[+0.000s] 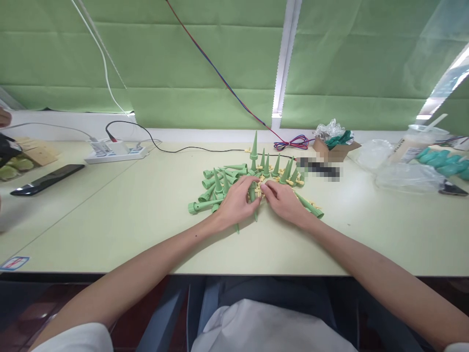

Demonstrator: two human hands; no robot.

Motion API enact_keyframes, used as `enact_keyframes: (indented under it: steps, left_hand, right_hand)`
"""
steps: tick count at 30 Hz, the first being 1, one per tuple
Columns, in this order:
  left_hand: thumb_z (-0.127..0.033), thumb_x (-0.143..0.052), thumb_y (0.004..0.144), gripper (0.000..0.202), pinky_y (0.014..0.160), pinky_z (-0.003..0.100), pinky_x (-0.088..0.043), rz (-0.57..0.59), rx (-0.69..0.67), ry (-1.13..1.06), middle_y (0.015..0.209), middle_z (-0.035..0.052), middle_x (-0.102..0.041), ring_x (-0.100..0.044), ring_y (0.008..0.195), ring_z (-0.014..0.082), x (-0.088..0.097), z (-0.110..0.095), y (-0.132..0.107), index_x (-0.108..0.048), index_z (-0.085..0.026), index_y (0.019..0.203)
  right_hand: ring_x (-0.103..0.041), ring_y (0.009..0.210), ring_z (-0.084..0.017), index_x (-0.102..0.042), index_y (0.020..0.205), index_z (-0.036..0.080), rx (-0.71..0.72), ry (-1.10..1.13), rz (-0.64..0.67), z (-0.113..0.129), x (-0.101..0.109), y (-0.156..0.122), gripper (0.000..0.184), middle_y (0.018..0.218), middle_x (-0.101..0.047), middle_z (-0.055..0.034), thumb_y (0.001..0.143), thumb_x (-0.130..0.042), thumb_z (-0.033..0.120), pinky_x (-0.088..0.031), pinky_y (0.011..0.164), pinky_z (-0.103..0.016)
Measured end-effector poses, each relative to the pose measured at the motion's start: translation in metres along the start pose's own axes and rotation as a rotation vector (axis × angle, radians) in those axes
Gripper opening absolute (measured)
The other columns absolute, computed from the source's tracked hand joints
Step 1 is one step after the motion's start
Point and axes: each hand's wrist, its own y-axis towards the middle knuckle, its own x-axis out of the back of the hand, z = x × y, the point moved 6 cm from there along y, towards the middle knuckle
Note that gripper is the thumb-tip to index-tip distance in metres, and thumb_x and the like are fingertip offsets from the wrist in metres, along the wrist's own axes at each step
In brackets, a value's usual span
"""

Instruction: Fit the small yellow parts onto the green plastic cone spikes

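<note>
Both hands meet over a pile of green plastic cone spikes (220, 183) in the middle of the pale table (146, 215). My left hand (238, 201) is closed around one green spike (253, 196), whose tip points toward me. My right hand (283, 200) pinches at the same spike's top, beside small yellow plastic pieces (289, 182). Several green cones (274, 166) stand upright just behind the hands; others lie on their sides to the left. Another green spike (309, 206) lies under my right wrist.
A white power strip (115, 151) with cables and a dark phone (47, 179) lie at the left. A cardboard box (335, 146) with plastic wrap, clear bags (406, 176) and teal parts (445, 164) sit at the right. Green blinds hang behind.
</note>
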Motion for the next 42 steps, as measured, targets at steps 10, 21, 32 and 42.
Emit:
enact_keyframes:
  steps: [10,21,32,42]
  left_hand:
    - [-0.024,-0.058,0.087,0.033,0.068,0.031,-0.049,-0.002,0.031,0.014,0.119,0.0060,-0.062,-0.054,0.054,0.0087,0.0007,0.0036,0.0003,-0.053,-0.020,0.119]
    - [-0.023,-0.058,0.086,0.033,0.070,0.032,-0.049,-0.006,0.009,0.013,0.116,0.0053,-0.062,-0.052,0.054,0.0088,0.0001,0.0023,-0.0003,-0.053,-0.020,0.118]
    - [-0.023,-0.058,0.086,0.033,0.066,0.030,-0.048,0.013,0.007,-0.004,0.116,0.0064,-0.062,-0.053,0.058,0.0096,-0.0010,0.0018,-0.0003,-0.053,-0.018,0.119]
    - [-0.023,-0.060,0.084,0.035,0.066,0.030,-0.049,-0.011,0.060,-0.019,0.109,0.0048,-0.064,-0.055,0.054,0.0087,0.0013,0.0072,0.0027,-0.055,-0.018,0.118]
  right_hand:
    - [-0.059,0.070,-0.017,-0.056,0.096,0.021,0.062,0.095,0.008,0.0028,0.0003,-0.0007,0.009,0.086,-0.066,-0.0038,0.096,-0.051,0.028,-0.043,0.068,-0.030]
    - [-0.060,0.069,-0.017,-0.056,0.089,0.020,0.022,0.098,0.021,-0.0003,-0.0006,0.0005,0.009,0.078,-0.068,-0.0029,0.095,-0.051,0.024,-0.043,0.069,-0.030]
    - [-0.052,0.061,-0.016,-0.053,0.079,0.020,0.011,0.001,0.044,-0.0004,-0.0010,0.0012,0.020,0.071,-0.064,-0.0008,0.098,-0.048,0.025,-0.036,0.063,-0.029]
    - [-0.059,0.072,-0.018,-0.057,0.093,0.021,0.063,0.087,0.034,0.0005,-0.0017,0.0002,0.012,0.082,-0.067,-0.0029,0.098,-0.050,0.028,-0.042,0.069,-0.030]
